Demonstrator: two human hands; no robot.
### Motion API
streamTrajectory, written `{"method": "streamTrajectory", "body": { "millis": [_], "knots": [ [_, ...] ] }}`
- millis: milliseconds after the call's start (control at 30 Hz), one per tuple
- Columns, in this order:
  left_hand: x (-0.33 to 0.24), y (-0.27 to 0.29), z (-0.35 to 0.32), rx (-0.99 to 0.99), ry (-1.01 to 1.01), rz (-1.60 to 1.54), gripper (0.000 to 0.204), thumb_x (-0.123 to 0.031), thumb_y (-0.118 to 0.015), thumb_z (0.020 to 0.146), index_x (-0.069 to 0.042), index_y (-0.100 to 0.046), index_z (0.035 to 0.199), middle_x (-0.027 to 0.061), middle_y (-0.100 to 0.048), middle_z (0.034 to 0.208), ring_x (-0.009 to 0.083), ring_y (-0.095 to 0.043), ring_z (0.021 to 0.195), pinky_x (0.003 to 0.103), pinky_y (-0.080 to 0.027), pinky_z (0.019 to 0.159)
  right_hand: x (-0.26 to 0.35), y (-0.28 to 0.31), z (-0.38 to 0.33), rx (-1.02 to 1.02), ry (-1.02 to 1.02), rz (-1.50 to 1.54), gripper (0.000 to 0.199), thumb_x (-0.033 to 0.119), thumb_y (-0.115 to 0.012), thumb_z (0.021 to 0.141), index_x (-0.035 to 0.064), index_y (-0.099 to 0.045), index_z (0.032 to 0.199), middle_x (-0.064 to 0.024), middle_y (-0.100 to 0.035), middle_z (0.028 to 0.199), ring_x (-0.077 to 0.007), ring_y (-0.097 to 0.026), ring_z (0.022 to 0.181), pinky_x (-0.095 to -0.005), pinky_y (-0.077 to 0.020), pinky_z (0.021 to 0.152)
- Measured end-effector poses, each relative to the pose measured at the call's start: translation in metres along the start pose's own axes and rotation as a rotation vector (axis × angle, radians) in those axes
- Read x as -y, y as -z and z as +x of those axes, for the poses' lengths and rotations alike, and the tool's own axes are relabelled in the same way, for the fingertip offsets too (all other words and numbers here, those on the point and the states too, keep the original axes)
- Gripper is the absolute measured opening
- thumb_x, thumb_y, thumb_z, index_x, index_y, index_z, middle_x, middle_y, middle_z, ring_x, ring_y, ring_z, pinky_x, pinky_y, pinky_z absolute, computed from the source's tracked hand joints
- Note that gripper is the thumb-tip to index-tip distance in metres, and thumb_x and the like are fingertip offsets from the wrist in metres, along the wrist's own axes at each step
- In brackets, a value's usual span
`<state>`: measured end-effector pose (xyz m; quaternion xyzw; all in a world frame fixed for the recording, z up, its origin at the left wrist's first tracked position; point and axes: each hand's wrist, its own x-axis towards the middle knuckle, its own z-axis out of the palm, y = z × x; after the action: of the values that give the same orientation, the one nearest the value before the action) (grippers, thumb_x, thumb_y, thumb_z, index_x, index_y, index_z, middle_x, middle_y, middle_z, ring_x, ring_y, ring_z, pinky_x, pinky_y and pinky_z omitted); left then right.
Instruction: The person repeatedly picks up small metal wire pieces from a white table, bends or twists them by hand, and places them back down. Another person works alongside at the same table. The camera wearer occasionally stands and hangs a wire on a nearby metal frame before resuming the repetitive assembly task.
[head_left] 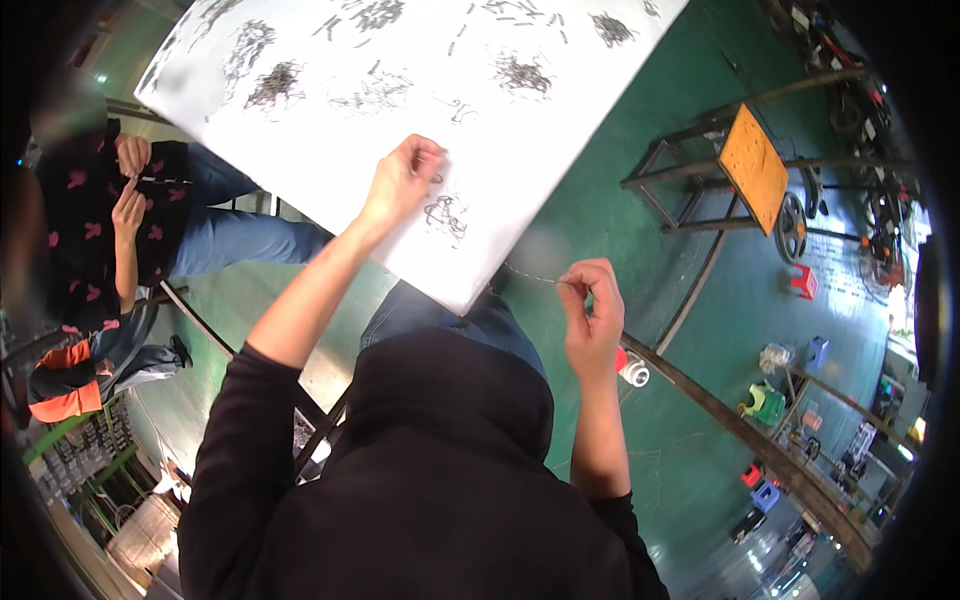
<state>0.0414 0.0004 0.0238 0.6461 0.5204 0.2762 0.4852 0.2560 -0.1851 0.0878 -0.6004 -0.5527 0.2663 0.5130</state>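
My right hand (595,320) is off the table's right edge, its thumb and fingertips pinching the end of a thin, beaded-looking chain (532,275). The chain runs left toward the table's near corner, where its other end is lost from sight. Over the white tabletop (420,262), my left hand (402,185) has its fingers drawn together and slightly blurred. Whatever may be between those fingertips is too small to name. Just beside and below them lies a small loose heap of thin dark curved pieces (446,218).
More heaps of thin dark pieces (522,72) and short dark strips lie across the table. At left, a co-worker's hands (130,170) hold a thin strand. A metal-framed stool with a wooden seat (752,168) stands right. A metal rail (740,435) crosses the right side.
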Motion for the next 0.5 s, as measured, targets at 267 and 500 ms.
{"method": "streamTrajectory", "body": {
  "millis": [267,500],
  "knots": [
    [-0.100,-0.054,-0.069,0.362,0.144,-0.428,0.015,-0.011,-0.064,0.092,0.000,-0.070,0.100,0.0029,-0.069,0.085,0.0053,-0.060,0.073,0.020,-0.047,0.062,0.005,0.005,0.004,0.017,0.038,-0.009,0.008,-0.002,-0.064,0.085,0.0005,-0.057,0.087,-0.0082,-0.057,0.084,-0.0162,-0.056,0.067,-0.0268,-0.0457,0.061],
    [-0.112,-0.064,-0.079,0.304,0.031,-0.497,0.010,-0.009,-0.067,0.087,-0.002,-0.072,0.093,0.0002,-0.068,0.083,0.0038,-0.056,0.070,0.021,-0.046,0.061,0.003,0.003,0.013,0.017,0.058,-0.029,0.007,0.000,-0.064,0.085,-0.0001,-0.057,0.087,-0.0088,-0.057,0.083,-0.0172,-0.057,0.066,-0.0273,-0.0459,0.059]
  ]
}}
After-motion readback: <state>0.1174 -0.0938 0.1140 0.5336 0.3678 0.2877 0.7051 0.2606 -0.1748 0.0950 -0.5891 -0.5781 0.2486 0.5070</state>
